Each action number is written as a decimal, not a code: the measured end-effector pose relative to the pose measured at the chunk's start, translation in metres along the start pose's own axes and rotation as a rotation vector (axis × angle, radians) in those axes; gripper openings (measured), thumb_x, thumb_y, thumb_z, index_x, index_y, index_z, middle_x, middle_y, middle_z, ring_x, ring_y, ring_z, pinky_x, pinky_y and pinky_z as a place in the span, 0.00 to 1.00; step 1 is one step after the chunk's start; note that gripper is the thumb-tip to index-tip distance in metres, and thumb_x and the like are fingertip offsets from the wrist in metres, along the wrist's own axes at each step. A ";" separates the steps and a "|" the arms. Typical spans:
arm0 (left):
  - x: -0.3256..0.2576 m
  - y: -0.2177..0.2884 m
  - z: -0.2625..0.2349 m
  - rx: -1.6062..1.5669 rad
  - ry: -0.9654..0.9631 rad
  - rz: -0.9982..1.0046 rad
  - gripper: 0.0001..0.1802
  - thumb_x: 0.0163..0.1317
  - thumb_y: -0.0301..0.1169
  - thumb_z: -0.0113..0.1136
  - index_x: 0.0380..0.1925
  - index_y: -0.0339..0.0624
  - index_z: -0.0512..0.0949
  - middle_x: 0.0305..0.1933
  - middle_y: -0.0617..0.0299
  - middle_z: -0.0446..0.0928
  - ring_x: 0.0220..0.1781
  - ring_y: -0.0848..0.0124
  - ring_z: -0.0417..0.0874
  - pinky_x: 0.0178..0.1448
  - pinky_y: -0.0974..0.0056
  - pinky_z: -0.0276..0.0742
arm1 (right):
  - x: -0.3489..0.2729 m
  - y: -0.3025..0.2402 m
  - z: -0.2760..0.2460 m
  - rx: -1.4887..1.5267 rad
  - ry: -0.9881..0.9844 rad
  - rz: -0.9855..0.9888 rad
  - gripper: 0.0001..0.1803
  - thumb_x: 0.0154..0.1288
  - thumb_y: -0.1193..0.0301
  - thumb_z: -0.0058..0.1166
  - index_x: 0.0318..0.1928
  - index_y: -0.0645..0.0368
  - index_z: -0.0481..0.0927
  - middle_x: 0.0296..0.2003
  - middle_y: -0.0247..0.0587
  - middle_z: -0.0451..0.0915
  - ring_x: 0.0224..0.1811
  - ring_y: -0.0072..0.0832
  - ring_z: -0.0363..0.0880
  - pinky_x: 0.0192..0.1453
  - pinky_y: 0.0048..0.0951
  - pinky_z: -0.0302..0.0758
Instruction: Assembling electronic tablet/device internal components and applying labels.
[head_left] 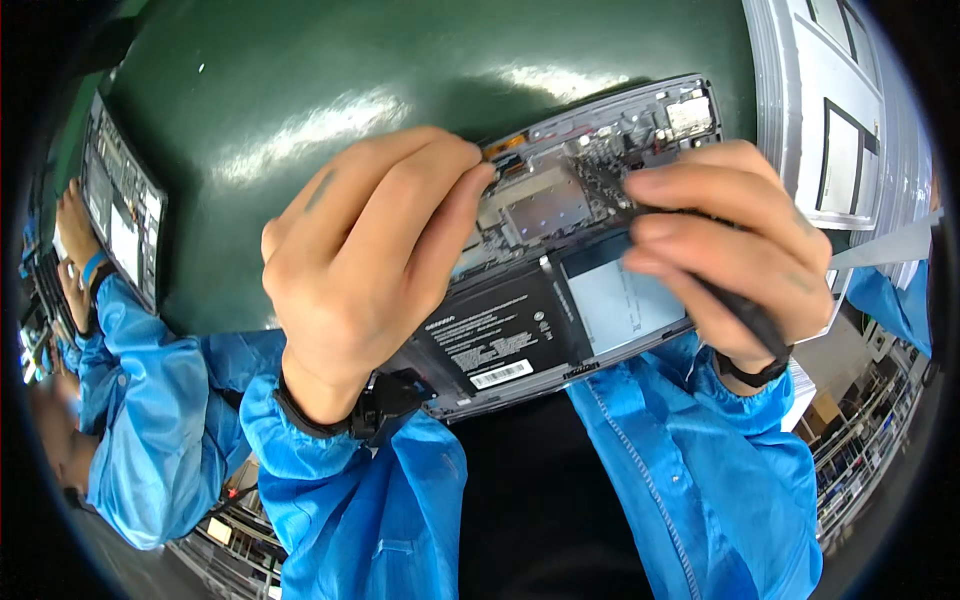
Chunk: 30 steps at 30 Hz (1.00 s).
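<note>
An opened tablet-like device lies tilted in front of me, its inside facing up. A bare circuit board runs along its far side, and a black battery with a white barcode label fills the near left part. My left hand is closed over the device's left end, fingertips pressed together beside an orange flex cable; whatever they pinch is hidden. Above the board's right part, my right hand grips a black pen-shaped tool. Motion blurs these fingers, and the tool's tip is unclear.
The device rests at the near edge of a green work surface. White stacked trays stand along the right. At the far left, a co-worker in a blue smock handles another opened device.
</note>
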<state>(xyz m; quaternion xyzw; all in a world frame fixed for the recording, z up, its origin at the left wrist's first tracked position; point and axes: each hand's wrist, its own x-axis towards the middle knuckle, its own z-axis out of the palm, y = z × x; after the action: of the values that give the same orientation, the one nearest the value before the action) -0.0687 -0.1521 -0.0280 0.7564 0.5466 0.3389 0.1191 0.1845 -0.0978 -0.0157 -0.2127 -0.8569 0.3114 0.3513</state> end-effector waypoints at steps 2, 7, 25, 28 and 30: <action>0.000 -0.003 -0.002 0.015 -0.001 0.020 0.09 0.54 0.15 0.71 0.36 0.31 0.85 0.38 0.51 0.86 0.38 0.63 0.89 0.45 0.65 0.83 | 0.008 0.002 0.019 -0.042 -0.001 -0.076 0.21 0.45 0.78 0.76 0.44 0.64 0.88 0.45 0.54 0.87 0.38 0.43 0.85 0.41 0.35 0.82; 0.000 -0.006 -0.004 -0.023 0.000 0.008 0.09 0.56 0.16 0.70 0.38 0.33 0.86 0.38 0.53 0.87 0.39 0.62 0.89 0.45 0.65 0.83 | 0.022 0.008 0.027 -0.098 -0.063 -0.095 0.18 0.49 0.80 0.72 0.44 0.63 0.88 0.45 0.51 0.88 0.41 0.40 0.86 0.42 0.33 0.82; -0.003 -0.010 -0.006 -0.117 -0.005 0.007 0.09 0.56 0.19 0.69 0.38 0.35 0.86 0.40 0.52 0.88 0.38 0.63 0.90 0.43 0.65 0.84 | 0.023 0.001 0.027 -0.142 -0.016 -0.091 0.16 0.49 0.83 0.72 0.42 0.67 0.87 0.43 0.53 0.89 0.38 0.38 0.87 0.40 0.33 0.80; -0.002 -0.009 -0.006 -0.117 -0.007 0.000 0.09 0.55 0.19 0.70 0.37 0.36 0.86 0.41 0.53 0.87 0.38 0.62 0.90 0.42 0.64 0.84 | 0.024 0.000 0.027 -0.147 -0.032 -0.083 0.17 0.49 0.83 0.72 0.42 0.67 0.87 0.43 0.52 0.89 0.38 0.38 0.87 0.39 0.32 0.79; -0.001 -0.007 -0.005 -0.066 -0.001 0.028 0.09 0.54 0.20 0.71 0.36 0.39 0.86 0.41 0.55 0.87 0.37 0.60 0.89 0.41 0.64 0.84 | 0.025 0.000 0.028 -0.173 -0.049 -0.092 0.17 0.48 0.83 0.73 0.42 0.67 0.87 0.43 0.52 0.89 0.37 0.37 0.87 0.38 0.32 0.79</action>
<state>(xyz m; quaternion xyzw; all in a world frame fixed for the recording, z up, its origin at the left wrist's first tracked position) -0.0776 -0.1515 -0.0287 0.7598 0.5243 0.3583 0.1395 0.1475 -0.0942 -0.0194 -0.1948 -0.8979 0.2247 0.3244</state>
